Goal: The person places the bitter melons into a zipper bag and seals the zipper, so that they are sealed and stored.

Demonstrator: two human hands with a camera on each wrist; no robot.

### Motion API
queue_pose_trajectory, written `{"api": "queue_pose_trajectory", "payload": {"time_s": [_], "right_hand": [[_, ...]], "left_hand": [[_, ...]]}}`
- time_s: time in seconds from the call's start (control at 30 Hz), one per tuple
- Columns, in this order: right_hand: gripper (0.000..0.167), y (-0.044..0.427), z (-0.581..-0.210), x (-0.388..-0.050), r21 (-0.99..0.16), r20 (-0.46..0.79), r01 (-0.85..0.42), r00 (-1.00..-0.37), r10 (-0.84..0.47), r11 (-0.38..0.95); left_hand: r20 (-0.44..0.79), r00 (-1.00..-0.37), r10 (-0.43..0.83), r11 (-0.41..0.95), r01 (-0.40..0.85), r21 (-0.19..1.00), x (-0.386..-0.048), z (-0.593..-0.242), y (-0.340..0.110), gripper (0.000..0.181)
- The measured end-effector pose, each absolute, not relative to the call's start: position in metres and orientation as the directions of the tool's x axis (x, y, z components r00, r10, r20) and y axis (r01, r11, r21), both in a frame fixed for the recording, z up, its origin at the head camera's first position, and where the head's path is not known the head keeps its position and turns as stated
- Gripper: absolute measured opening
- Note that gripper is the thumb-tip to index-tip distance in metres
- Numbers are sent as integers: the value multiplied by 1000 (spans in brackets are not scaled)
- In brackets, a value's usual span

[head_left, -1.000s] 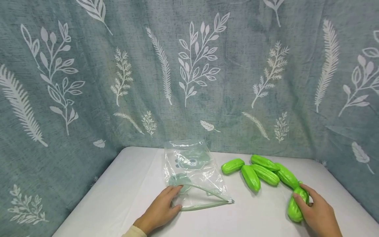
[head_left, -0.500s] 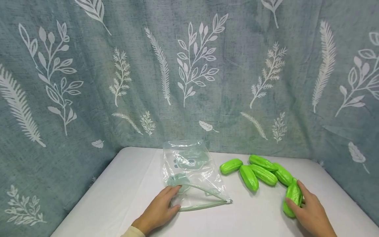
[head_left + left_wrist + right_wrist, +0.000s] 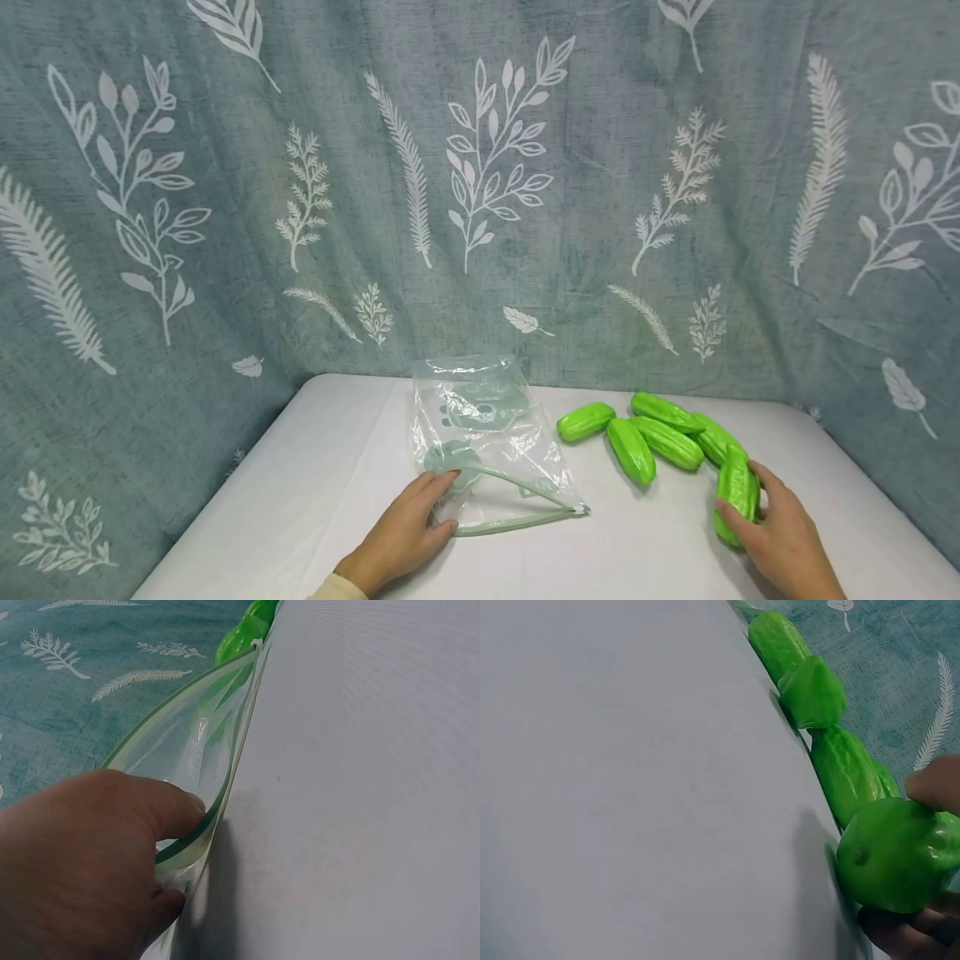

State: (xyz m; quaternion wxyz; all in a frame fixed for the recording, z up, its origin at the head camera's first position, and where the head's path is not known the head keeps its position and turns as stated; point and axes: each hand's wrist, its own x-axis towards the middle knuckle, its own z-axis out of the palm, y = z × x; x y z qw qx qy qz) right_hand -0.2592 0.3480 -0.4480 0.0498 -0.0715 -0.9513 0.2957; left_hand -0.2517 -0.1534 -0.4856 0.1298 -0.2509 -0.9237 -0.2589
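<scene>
A clear zip bag (image 3: pixel 491 442) with green print lies flat at the middle, its green-edged mouth toward the near side and spread apart. My left hand (image 3: pixel 405 529) pinches the left end of that mouth; in the left wrist view the thumb of my left hand (image 3: pixel 90 847) lies over the green rim (image 3: pixel 176 847). On the right, my right hand (image 3: pixel 787 533) grips a bright green cucumber-like vegetable (image 3: pixel 733 500) between thumb and fingers. The right wrist view shows this vegetable (image 3: pixel 892 859) end-on, with my right hand (image 3: pixel 930 915) around its far side.
Several more green vegetables (image 3: pixel 632 450) lie in a loose group between the bag and my right hand, one of them (image 3: pixel 587 422) close to the bag. The white table (image 3: pixel 615 558) ends at a patterned teal curtain (image 3: pixel 570 225) at the back and sides.
My right hand has moved slightly left with the vegetable, which has turned more upright in the head view. My left hand keeps its hold on the bag's mouth.
</scene>
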Motion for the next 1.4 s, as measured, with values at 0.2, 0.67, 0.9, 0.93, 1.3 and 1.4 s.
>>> {"api": "queue_pose_trajectory", "payload": {"time_s": [0.2,0.67,0.9,0.93,1.3,1.4], "right_hand": [[102,341,-449,-260,-576,46,126,-981,187,807],[97,329,-448,-253,-650,71,108,-977,202,752],[85,321,-451,-251,-654,127,48,-977,173,755],[85,320,-451,-250,-654,131,40,-978,164,756],[91,320,-448,-254,-662,67,34,-992,104,749],[95,317,-449,-254,-672,50,42,-994,102,740]], "left_hand": [[377,-838,394,739,533,412,-251,-484,-155,70],[371,-841,394,730,532,429,-250,-485,-154,70],[372,-839,397,734,533,421,-251,-484,-153,70],[372,-839,396,734,533,420,-251,-484,-154,70],[371,-839,398,728,535,429,-252,-484,-154,70],[363,-843,397,730,530,433,-251,-484,-154,69]]}}
